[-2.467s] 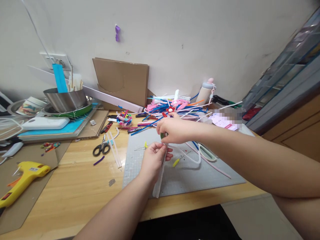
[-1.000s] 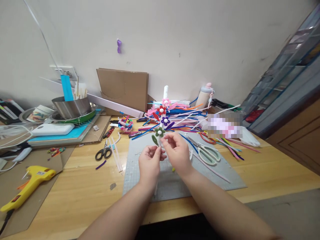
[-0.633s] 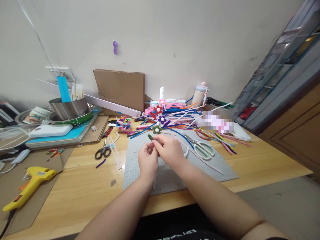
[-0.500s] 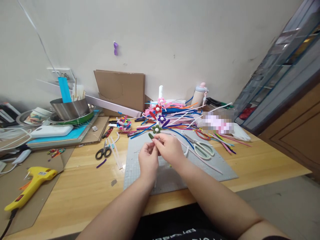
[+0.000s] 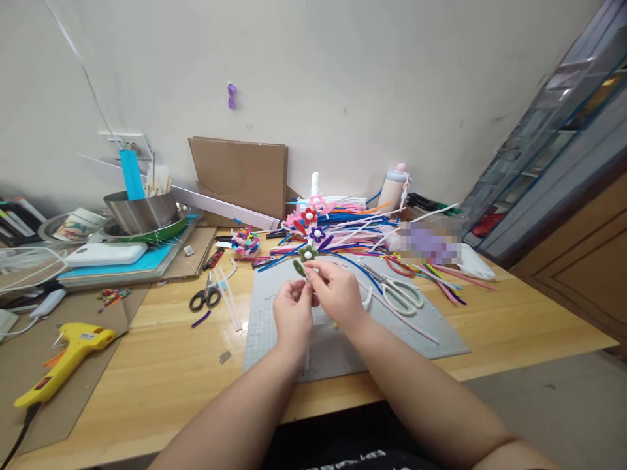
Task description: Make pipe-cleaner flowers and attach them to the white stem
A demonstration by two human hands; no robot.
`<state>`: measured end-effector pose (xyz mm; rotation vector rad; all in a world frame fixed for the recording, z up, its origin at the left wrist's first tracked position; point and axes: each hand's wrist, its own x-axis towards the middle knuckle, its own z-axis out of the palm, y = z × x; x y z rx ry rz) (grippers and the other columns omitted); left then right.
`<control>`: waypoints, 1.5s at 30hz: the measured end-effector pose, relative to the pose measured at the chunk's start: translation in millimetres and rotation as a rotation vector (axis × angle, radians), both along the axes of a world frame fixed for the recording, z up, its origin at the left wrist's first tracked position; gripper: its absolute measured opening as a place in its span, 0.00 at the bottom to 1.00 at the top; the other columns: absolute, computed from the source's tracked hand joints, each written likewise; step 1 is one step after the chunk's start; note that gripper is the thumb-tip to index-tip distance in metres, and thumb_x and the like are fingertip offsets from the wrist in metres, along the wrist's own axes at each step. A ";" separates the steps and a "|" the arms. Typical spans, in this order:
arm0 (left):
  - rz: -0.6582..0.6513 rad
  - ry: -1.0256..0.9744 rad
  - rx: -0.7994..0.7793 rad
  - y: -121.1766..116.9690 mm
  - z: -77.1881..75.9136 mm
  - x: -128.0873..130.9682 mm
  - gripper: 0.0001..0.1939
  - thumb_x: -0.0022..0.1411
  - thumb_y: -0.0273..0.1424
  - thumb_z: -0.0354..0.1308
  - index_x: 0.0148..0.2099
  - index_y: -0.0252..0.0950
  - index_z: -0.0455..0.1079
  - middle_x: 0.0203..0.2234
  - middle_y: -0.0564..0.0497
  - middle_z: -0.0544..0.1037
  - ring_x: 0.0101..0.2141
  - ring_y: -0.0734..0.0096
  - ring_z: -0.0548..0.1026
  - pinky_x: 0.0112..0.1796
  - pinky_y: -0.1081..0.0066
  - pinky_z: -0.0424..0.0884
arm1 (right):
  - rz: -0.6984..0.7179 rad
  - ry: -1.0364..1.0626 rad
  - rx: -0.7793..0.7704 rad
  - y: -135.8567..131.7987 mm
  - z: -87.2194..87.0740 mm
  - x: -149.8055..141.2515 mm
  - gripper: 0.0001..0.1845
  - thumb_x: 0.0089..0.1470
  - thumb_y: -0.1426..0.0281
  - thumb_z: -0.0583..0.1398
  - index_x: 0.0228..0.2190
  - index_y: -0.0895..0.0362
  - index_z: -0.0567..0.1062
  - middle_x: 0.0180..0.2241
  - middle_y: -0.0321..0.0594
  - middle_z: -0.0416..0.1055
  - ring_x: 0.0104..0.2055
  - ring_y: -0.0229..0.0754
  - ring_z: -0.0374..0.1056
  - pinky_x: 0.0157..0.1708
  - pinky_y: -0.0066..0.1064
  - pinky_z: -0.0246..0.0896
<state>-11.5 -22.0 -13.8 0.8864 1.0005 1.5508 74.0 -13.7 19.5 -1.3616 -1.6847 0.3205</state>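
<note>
My left hand (image 5: 294,316) is closed around the lower end of a pipe-cleaner flower stem (image 5: 314,184), which stands upright above my fingers. White pipe cleaner wraps its top. Down it run a pink flower (image 5: 316,202), a red flower (image 5: 309,216), a purple flower (image 5: 317,234) and a green flower (image 5: 307,254), each with a white centre. Red and purple leaves stick out at the sides. My right hand (image 5: 337,292) pinches at the base of a green leaf (image 5: 298,268), just below the green flower. My fingers hide the stem's bottom end.
Under my hands lies a grey cutting mat (image 5: 274,326), with green-handled scissors (image 5: 401,297) on it. Loose pipe cleaners (image 5: 353,225) pile up behind. Black scissors (image 5: 204,298) and a yellow glue gun (image 5: 73,359) lie to the left. A bottle (image 5: 392,190) stands near the wall.
The green leaf shows more fully and tilts differently, and my right fingers have shifted slightly at its base. The whole view has shifted a little; both hands keep their hold.
</note>
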 end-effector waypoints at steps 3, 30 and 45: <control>-0.006 -0.036 -0.013 1.7 -1.1 -0.1 0.16 0.47 0.38 0.63 0.32 0.33 0.63 0.21 0.52 0.74 0.21 0.74 0.72 0.25 0.73 0.67 | -0.021 0.157 -0.009 -1.4 -9.4 1.4 0.13 0.54 0.62 0.52 0.35 0.55 0.71 0.19 0.32 0.68 0.22 0.36 0.64 0.25 0.26 0.57; 0.070 0.182 0.057 -1.0 -2.8 1.8 0.09 0.51 0.33 0.59 0.32 0.32 0.68 0.24 0.50 0.75 0.26 0.73 0.73 0.28 0.74 0.67 | 0.080 -0.013 -0.014 10.8 -9.3 3.9 0.05 0.47 0.71 0.57 0.25 0.56 0.73 0.25 0.35 0.65 0.28 0.36 0.61 0.29 0.26 0.54; 0.080 0.029 -0.110 3.0 9.9 -2.7 0.13 0.50 0.35 0.61 0.32 0.34 0.62 0.23 0.51 0.76 0.20 0.77 0.72 0.25 0.75 0.67 | -0.589 -0.164 0.196 107.9 -1.4 262.8 0.12 0.45 0.66 0.56 0.31 0.60 0.72 0.36 0.57 0.69 0.41 0.58 0.63 0.41 0.48 0.53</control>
